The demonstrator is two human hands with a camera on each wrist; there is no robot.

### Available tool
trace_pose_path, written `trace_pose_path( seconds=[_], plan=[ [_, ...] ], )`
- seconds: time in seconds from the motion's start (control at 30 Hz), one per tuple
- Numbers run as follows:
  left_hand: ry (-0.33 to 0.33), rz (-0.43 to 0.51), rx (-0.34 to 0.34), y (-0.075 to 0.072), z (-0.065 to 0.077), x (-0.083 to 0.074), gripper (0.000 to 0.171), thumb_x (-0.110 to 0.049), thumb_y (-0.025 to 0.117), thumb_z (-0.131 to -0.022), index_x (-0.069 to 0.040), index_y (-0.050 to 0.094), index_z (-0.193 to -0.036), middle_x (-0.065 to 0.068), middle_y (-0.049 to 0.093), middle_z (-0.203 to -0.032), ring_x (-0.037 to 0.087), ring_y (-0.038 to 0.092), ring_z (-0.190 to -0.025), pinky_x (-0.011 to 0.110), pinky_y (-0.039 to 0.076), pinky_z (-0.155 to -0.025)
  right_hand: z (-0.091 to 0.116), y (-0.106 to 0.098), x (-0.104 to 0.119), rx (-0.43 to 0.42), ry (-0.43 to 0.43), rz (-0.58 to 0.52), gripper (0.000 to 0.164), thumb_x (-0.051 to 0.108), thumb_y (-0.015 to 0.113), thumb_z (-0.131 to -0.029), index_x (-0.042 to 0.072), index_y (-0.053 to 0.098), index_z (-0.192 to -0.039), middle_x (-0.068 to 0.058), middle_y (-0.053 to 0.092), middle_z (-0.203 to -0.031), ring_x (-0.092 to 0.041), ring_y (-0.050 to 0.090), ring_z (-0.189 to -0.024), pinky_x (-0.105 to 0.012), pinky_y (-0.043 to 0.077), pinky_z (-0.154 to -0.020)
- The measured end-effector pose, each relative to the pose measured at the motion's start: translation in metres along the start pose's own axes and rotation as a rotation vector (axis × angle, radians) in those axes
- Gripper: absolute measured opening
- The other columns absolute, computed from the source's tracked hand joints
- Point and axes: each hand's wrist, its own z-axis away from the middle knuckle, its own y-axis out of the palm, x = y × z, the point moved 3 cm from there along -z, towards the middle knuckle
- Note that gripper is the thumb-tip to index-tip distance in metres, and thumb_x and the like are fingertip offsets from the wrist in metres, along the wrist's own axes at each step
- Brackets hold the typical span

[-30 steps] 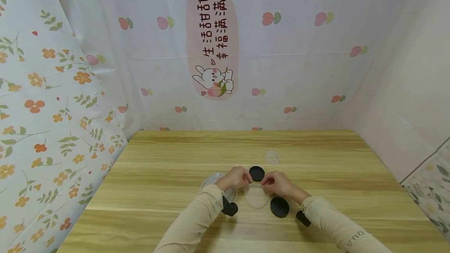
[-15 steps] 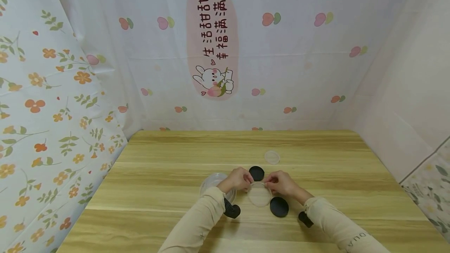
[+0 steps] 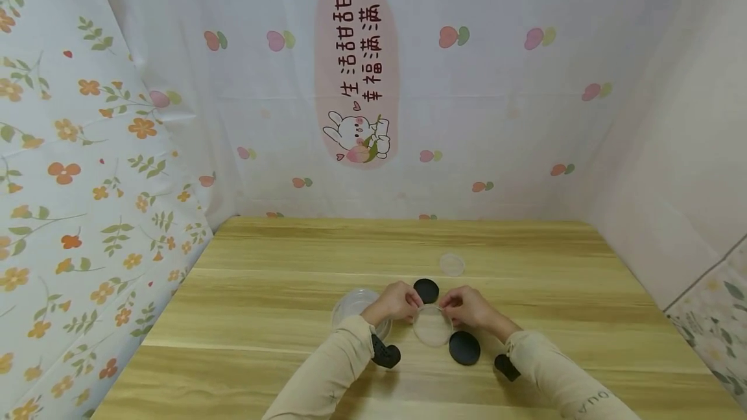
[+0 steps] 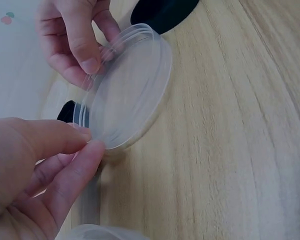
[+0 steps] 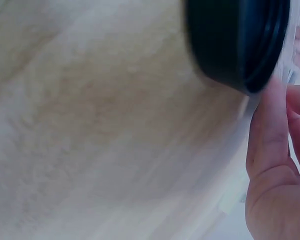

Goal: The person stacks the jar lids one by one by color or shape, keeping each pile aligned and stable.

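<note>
A clear round plastic lid with a ridged rim is held by its far edge, tilted in the left wrist view. My left hand pinches one side of that rim between thumb and fingers. On the other side, the thumb and fingers of my right hand grip the rim too. A black round lid lies just beyond the clear one, between the hands. Another black round lid is at the near right, close below my right hand; the right wrist view shows a black lid's deep side wall.
Clear round plastic ware stands to the left, partly hidden by my left hand and sleeve. A smaller clear disc lies farther back on the wooden table. A printed curtain hangs behind the table.
Both hands and the clear lid have shifted slightly to the right over the last second. The grip on its rim stays, and the black lids remain in place.
</note>
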Motion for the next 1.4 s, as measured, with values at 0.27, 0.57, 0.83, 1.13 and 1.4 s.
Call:
trace_pose_path(
  seconds=[0.27,0.57,0.83,1.13,1.4],
  plan=[
    [0.064,-0.010,-0.056,-0.011,0.001,-0.006,0.008,0.008,0.062,-0.072,0.004,0.066,-0.078,0.007,0.060,-0.065,0.010,0.053,-0.051,0.016,0.042,-0.044,-0.004,-0.007,0.012,-0.050,-0.061,0.085,0.010,-0.007,0.056,-0.075,-0.005,0.064,-0.082,-0.008,0.061,-0.071,-0.010,0.051,-0.055,-0.021,0.044,-0.046],
    [0.111,-0.056,-0.085,-0.026,0.005,-0.013,0.010,0.006,0.060,-0.074,0.004,0.066,-0.081,0.005,0.061,-0.069,0.006,0.052,-0.057,0.017,0.043,-0.051,-0.013,-0.011,0.024,-0.076,-0.024,0.086,0.009,-0.002,0.059,-0.079,-0.003,0.066,-0.083,-0.005,0.060,-0.070,-0.012,0.050,-0.057,-0.023,0.044,-0.047],
    [0.095,0.022,-0.077,-0.051,0.012,-0.011,0.014,0.007,0.057,-0.077,0.007,0.064,-0.089,0.009,0.059,-0.073,0.021,0.060,-0.059,0.021,0.048,-0.049,-0.027,-0.009,0.047,-0.065,-0.107,0.084,0.008,-0.001,0.060,-0.080,-0.005,0.066,-0.084,-0.009,0.062,-0.074,-0.014,0.054,-0.057,-0.023,0.046,-0.048],
    [0.105,0.034,-0.128,-0.077,0.020,-0.005,0.014,0.007,0.057,-0.075,0.007,0.064,-0.087,0.010,0.060,-0.072,0.013,0.058,-0.061,0.022,0.049,-0.051,-0.045,0.001,0.064,-0.043,-0.057,-0.031,0.011,-0.003,0.059,-0.081,-0.008,0.064,-0.089,-0.011,0.061,-0.077,-0.020,0.060,-0.064,-0.031,0.052,-0.056],
    [0.093,0.062,-0.148,-0.095,0.031,0.006,0.015,0.009,0.057,-0.074,0.008,0.064,-0.088,0.011,0.060,-0.074,0.016,0.059,-0.062,0.024,0.050,-0.053,-0.056,0.018,0.079,-0.041,-0.098,-0.065,0.011,-0.004,0.059,-0.079,-0.010,0.063,-0.088,-0.014,0.061,-0.078,-0.020,0.060,-0.064,-0.040,0.052,-0.058]
  ],
)
